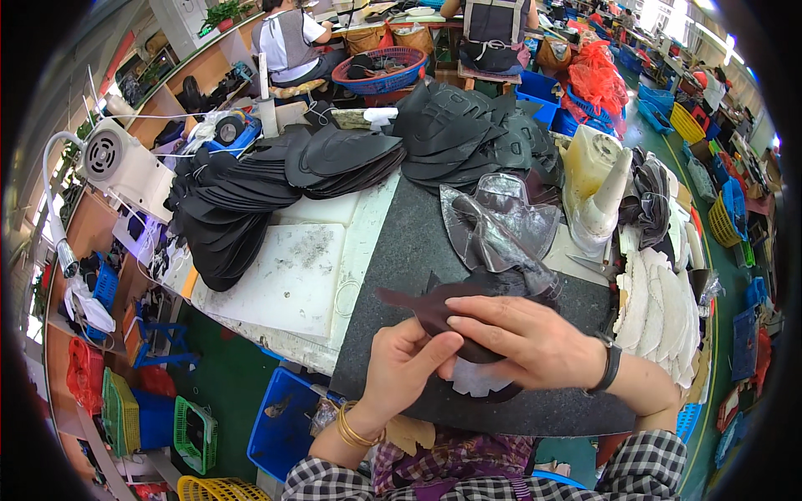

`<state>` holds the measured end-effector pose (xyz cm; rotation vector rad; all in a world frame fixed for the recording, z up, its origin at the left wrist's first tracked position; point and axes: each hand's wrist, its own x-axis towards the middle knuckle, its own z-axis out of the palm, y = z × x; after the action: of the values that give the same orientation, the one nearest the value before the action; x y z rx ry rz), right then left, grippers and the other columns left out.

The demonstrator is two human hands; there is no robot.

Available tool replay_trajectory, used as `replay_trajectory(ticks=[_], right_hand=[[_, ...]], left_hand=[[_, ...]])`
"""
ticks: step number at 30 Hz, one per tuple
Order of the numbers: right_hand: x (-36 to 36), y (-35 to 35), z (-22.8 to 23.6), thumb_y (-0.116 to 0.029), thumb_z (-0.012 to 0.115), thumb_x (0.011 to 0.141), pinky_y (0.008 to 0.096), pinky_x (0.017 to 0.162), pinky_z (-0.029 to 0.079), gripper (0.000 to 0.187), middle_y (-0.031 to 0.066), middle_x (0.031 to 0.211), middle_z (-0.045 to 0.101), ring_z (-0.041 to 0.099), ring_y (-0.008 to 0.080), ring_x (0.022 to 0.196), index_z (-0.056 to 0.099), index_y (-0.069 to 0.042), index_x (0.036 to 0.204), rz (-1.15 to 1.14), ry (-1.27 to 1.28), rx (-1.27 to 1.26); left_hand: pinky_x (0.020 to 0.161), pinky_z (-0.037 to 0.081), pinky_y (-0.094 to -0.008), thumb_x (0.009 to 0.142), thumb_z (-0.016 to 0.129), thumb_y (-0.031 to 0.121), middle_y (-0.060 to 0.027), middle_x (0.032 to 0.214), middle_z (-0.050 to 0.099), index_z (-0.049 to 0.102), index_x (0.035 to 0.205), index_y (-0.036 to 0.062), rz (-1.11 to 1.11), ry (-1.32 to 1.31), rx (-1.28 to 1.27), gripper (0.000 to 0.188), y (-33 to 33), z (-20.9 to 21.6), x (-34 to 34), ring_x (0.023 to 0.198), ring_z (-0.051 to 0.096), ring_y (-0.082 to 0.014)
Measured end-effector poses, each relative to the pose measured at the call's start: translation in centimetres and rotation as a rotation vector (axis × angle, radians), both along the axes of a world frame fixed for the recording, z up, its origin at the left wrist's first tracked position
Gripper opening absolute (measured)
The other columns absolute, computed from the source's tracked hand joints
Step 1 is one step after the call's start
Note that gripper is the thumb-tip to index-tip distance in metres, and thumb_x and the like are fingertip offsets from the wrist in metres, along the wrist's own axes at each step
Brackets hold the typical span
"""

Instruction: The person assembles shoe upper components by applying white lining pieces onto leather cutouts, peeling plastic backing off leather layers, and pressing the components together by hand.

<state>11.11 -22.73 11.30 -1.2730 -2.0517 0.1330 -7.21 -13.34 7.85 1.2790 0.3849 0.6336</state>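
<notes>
A dark brown leather piece (pixel 433 309) is between my hands above the black work mat (pixel 393 267). My left hand (pixel 409 363) is closed on its near left side, thumb bent across. My right hand (pixel 530 338) grips it from the right, with fingers together over its top. Below the right palm shows a pale piece with a notched edge (pixel 484 382), on a dark backing. Just beyond my hands lie glossy dark leather pieces (pixel 501 221), partly overlapping. The far ends of my fingers are hidden behind the leather.
Stacks of black cut pieces (pixel 455 125) fill the table's far side. A stained plastic jug (pixel 585 159) and a white cone-topped container (pixel 603 209) stand right, near scissors (pixel 589 264) and cream pieces (pixel 656 309). White boards (pixel 284 267) lie left; a blue bin (pixel 284 426) stands below. Others sit beyond.
</notes>
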Motion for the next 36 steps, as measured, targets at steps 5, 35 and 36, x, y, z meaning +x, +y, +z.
replay_trajectory(ticks=[5,35,36], right_hand=[[-0.5,-0.1,0.7,-0.003,0.067,0.079,0.0328,0.066,0.056,0.034,0.0152,0.101,0.066,0.068,0.0288,0.081,0.061,0.002,0.112,-0.171,0.152,0.041],[2.7,7.1,-1.4,-0.015,0.059,0.088,0.043,0.058,0.048,0.015,0.0185,0.066,0.061,0.062,0.0382,0.064,0.061,-0.001,0.084,-0.324,0.224,-0.249],[2.4,6.6,-1.8,-0.015,0.059,0.088,0.043,0.058,0.048,0.015,0.0185,0.066,0.061,0.062,0.0382,0.064,0.061,-0.001,0.084,-0.321,0.225,-0.249]], left_hand=[[0.061,0.05,-0.0225,0.092,0.062,0.01,-0.0073,0.078,0.068,0.064,0.099,-0.0035,0.004,-0.094,-0.096,0.015,0.1,-0.4,2.3,0.068,0.063,-0.0099],[0.072,0.049,-0.0362,0.081,0.065,0.002,-0.0123,0.089,0.064,0.064,0.101,0.0014,0.164,-0.031,1.128,0.02,0.5,-1.9,5.1,0.079,0.061,-0.0307],[0.08,0.048,-0.0391,0.082,0.064,0.002,-0.0106,0.091,0.064,0.065,0.103,0.0041,0.143,-0.079,1.029,0.021,-0.2,-1.8,4.7,0.084,0.06,-0.0271]])
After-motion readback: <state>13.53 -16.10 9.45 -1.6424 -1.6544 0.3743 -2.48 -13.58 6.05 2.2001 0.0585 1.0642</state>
